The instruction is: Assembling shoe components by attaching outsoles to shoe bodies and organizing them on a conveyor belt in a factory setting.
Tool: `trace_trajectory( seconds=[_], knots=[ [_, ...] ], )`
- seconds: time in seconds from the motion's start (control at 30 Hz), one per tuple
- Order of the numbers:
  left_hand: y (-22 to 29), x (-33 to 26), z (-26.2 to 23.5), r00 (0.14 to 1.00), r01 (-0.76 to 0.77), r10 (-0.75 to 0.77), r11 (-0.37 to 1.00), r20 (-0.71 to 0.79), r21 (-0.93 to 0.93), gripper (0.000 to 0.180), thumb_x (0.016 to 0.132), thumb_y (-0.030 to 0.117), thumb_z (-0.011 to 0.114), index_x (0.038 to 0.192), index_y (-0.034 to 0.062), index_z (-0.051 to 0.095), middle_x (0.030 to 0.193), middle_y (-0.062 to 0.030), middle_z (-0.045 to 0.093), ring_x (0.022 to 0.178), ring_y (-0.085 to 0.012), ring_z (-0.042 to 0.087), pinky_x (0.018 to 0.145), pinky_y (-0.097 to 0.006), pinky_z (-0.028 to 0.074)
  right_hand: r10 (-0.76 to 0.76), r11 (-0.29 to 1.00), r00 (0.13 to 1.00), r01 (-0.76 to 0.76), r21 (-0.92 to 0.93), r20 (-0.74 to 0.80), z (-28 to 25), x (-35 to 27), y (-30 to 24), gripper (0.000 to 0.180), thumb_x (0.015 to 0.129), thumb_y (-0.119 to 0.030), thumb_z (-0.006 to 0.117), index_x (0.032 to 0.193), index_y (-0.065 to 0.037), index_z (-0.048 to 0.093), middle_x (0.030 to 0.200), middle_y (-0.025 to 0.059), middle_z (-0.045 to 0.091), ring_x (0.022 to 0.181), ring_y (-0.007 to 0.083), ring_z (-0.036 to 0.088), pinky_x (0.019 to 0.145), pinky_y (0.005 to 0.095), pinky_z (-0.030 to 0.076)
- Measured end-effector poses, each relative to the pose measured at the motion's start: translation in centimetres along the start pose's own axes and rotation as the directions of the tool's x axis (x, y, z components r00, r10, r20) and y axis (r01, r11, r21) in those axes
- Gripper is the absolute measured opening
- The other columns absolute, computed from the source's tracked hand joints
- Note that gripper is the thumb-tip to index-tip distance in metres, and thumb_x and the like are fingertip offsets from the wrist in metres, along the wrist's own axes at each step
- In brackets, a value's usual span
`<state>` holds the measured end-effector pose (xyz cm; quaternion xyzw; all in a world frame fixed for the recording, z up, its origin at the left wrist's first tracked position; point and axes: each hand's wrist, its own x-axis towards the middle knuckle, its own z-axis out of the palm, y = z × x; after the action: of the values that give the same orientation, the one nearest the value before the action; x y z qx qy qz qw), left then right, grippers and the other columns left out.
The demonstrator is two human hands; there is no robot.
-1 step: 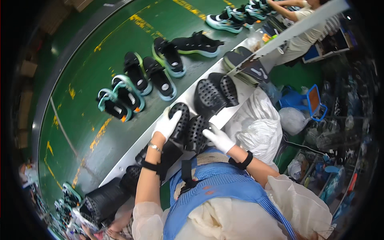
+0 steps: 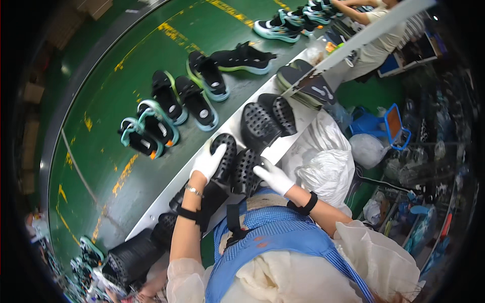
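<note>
My left hand [image 2: 206,164], in a white glove, is closed around a black perforated shoe tree [image 2: 226,160], thumb over its top. Beside it my right hand [image 2: 274,178], gloved too, grips the edge of a second black shoe tree [image 2: 244,171]. Its fingertips are partly hidden behind that piece. Both shoe trees are held side by side, tilted, above a narrow white ledge [image 2: 161,209]. Just beyond them on the ledge lies another pair of black shoe trees [image 2: 260,123], leaning against each other.
Several black sneakers [image 2: 199,108] with pale blue soles stand on the green conveyor [image 2: 106,177] past the ledge. More black forms [image 2: 131,255] lie lower left. Dark insoles [image 2: 305,83] and a slanted white bar [image 2: 364,40] are at upper right, white plastic bags [image 2: 326,161] below. A co-worker [image 2: 386,48] works at far right.
The whole view has shifted slightly, so the sneakers and ledge appear a little farther left. Both hands keep their hold on the shoe trees.
</note>
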<state>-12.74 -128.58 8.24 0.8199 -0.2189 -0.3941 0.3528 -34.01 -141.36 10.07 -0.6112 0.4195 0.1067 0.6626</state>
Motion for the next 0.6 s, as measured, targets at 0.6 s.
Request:
trace_trajectory(
  seconds=[0.6],
  knots=[
    [0.4,0.7,-0.7,0.997,-0.007,0.010,0.999,0.082,-0.036,0.078,0.089,0.052,0.053,0.140,-0.0042,0.038,0.136,-0.0262,0.048,0.127,-0.0331,0.048,0.106,-0.034,0.035,0.009,0.996,0.999,-0.013,0.088,0.044,-1.8,-1.8,0.1,0.073,0.091,-0.044,0.057,0.145,-0.002,0.029,0.132,0.0187,0.052,0.117,0.0239,0.055,0.091,0.0309,0.047]
  ],
)
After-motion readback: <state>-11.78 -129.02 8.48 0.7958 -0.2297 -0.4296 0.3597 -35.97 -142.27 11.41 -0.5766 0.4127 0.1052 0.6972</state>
